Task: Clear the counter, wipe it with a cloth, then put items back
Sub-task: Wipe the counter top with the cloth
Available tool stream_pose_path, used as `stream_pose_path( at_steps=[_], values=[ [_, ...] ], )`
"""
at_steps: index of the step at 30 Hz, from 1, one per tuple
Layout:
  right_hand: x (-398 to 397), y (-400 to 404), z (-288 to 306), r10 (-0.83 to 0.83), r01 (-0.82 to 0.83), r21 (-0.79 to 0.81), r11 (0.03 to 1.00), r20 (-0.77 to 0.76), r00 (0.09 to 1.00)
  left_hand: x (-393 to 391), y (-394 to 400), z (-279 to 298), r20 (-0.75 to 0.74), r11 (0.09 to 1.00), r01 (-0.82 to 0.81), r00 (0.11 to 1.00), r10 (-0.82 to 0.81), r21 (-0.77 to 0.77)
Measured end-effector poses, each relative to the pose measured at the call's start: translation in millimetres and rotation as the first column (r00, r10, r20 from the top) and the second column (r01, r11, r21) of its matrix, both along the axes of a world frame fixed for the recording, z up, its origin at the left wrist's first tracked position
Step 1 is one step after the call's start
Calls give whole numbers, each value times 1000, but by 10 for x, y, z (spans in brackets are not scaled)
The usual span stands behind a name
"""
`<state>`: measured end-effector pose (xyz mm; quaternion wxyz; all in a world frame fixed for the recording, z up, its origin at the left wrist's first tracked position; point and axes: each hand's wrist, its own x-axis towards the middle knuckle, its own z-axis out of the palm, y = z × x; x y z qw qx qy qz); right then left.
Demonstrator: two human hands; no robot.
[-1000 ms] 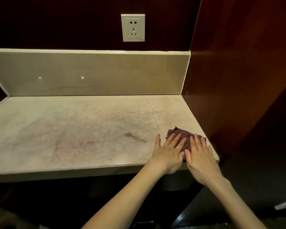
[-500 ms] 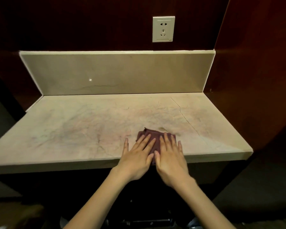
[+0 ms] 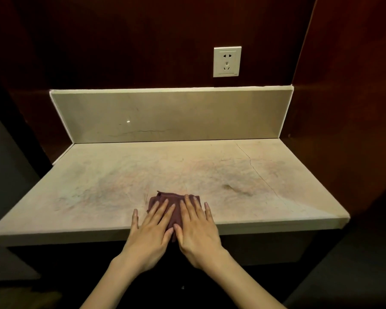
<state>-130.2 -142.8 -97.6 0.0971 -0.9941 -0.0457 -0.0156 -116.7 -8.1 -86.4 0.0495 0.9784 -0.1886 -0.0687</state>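
A dark maroon cloth (image 3: 175, 202) lies bunched on the beige marble counter (image 3: 98, 188), close to its front edge and a little left of the middle. My left hand (image 3: 151, 233) and my right hand (image 3: 197, 230) lie side by side on the cloth, fingers straight and spread, pressing it flat on the stone. Both palms hang over the counter's front edge. Most of the cloth is hidden under my fingers.
A brownish stain (image 3: 228, 187) marks the counter to the right of the cloth, and a thin crack (image 3: 254, 170) runs across the right part. A marble backsplash (image 3: 172, 117) closes the back, with a white wall socket (image 3: 227, 61) above it. A dark wood panel (image 3: 343, 108) stands at the right.
Both hands have slid the cloth leftward along the front edge, from the counter's right corner past the stain toward the middle.
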Motion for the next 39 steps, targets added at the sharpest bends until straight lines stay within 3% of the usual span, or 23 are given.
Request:
stream_pose_path(
  at_steps=[4,9,12,24,30,39],
  values=[
    [-23,-218,-65,13,-13,-60,998,-5,1000,-21,-242,7,14,1000,8,1000,-8,-11],
    [-140,-706,61,-89,88,-20,996,-59,994,-54,-763,-61,43,998,49,998,-48,-26],
    [-215,-1080,75,-68,67,-64,996,-5,998,-85,-1096,-48,25,996,85,996,-84,-24],
    [-541,-2321,157,-324,311,-158,937,-63,944,-216,-2573,-74,80,958,286,956,-283,-28],
    [-603,-2726,268,-454,430,-165,888,-154,878,-211,-3103,-73,42,929,368,929,-367,-35],
    [-377,-2882,328,-424,392,-168,905,-262,867,38,-3235,79,-103,917,399,912,-397,-1]
  ],
)
